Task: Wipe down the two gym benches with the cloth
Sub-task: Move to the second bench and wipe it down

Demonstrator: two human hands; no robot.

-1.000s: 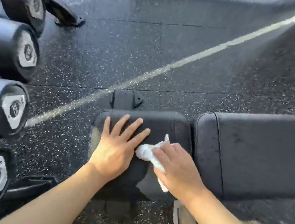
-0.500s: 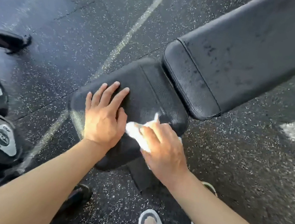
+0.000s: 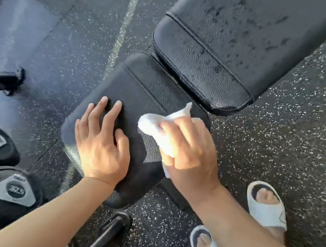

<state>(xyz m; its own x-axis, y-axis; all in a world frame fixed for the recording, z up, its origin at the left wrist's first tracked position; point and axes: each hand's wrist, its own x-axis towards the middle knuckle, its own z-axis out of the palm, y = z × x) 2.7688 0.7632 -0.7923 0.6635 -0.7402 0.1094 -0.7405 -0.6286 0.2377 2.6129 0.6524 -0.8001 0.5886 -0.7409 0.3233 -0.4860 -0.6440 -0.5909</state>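
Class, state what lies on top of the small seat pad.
The left hand rests flat on the seat pad; the right hand presses a white cloth on it. The pad beneath them is hidden.

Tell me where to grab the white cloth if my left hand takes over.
Take the bunched end of the cloth that sticks out left of the right hand, coming from the left across the seat pad. It is free there; the rest lies under the fingers.
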